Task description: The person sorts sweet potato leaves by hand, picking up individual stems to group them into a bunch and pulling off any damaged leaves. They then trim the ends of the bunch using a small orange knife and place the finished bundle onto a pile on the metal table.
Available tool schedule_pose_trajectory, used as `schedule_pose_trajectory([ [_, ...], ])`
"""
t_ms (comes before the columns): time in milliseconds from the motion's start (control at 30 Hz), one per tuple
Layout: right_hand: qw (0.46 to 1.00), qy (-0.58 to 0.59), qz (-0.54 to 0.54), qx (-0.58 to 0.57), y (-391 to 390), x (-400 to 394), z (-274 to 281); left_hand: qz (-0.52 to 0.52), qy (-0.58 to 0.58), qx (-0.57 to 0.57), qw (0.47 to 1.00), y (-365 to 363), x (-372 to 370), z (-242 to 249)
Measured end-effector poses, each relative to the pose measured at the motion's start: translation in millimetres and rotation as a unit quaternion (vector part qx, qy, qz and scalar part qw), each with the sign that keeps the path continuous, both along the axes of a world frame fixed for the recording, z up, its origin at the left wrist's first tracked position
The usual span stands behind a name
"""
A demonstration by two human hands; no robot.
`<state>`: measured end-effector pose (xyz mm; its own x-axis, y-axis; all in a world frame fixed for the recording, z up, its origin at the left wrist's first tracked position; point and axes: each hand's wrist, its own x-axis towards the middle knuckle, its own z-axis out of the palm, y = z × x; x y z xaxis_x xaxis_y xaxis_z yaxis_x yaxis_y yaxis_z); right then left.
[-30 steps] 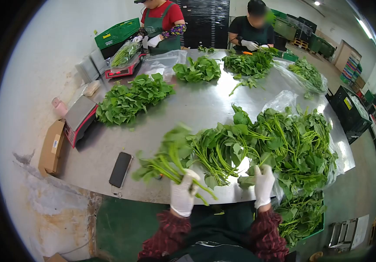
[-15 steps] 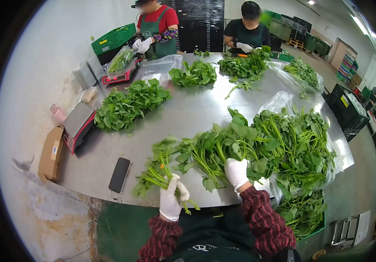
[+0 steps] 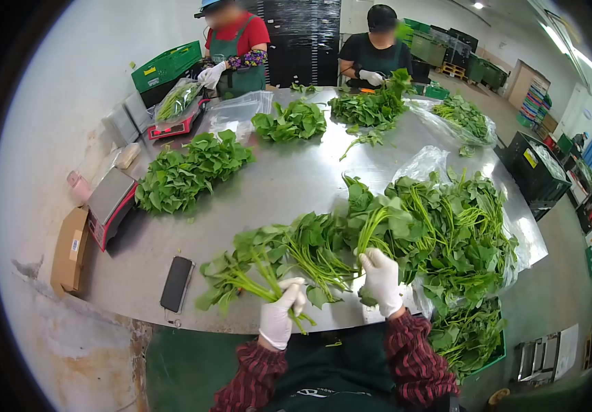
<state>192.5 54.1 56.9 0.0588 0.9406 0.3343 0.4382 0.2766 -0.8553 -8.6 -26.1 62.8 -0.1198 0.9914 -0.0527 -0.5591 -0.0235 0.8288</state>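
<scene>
My left hand [image 3: 282, 312], in a white glove, is closed round the stems of a bunch of leafy greens [image 3: 241, 275]; its leaves point left and the cut stem ends stick out below my fingers. My right hand [image 3: 381, 280], gloved too, pinches stems of more leafy greens [image 3: 375, 226] at the near side of the heap. Between both hands lies a loose row of leafy greens [image 3: 316, 254] on the steel table [image 3: 275, 185]. To the right spreads the large heap [image 3: 457, 233], partly on clear plastic.
A phone [image 3: 177, 283] lies left of my left hand. Further left are a red scale [image 3: 112, 206] and a cardboard box [image 3: 70, 250]. Leafy piles [image 3: 193, 172] sit farther back. Two people work across the table. A green crate [image 3: 495, 353] of greens stands below right.
My right hand has shifted slightly right and now shows its fingers pinching stems, where leaves hid them before. The bunch in my left hand has tilted further left. The view has shifted a little.
</scene>
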Motion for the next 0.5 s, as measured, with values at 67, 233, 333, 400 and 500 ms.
schedule_pose_trajectory([
  [67, 0.999, -0.026, 0.028, 0.013, -17.7, -13.6, 11.5, -0.004, 0.029, -0.007, 1.000, 7.0, 12.2, 10.7],
  [233, 0.981, -0.108, 0.095, 0.128, -47.8, -34.3, 12.0, -0.009, 0.068, -0.006, 0.998, 12.8, 29.1, 16.4],
  [333, 0.962, -0.191, 0.113, 0.159, -60.3, -36.7, 17.8, -0.011, 0.101, -0.004, 0.995, 8.8, 30.8, 9.5],
  [400, 0.960, -0.204, 0.117, 0.154, -63.9, -37.1, 19.2, -0.012, 0.129, -0.008, 0.992, 5.4, 30.4, 7.4],
  [500, 0.979, -0.158, 0.100, 0.082, -66.7, -36.8, 15.4, -0.020, 0.052, -0.032, 0.998, 3.5, 23.0, 1.4],
])
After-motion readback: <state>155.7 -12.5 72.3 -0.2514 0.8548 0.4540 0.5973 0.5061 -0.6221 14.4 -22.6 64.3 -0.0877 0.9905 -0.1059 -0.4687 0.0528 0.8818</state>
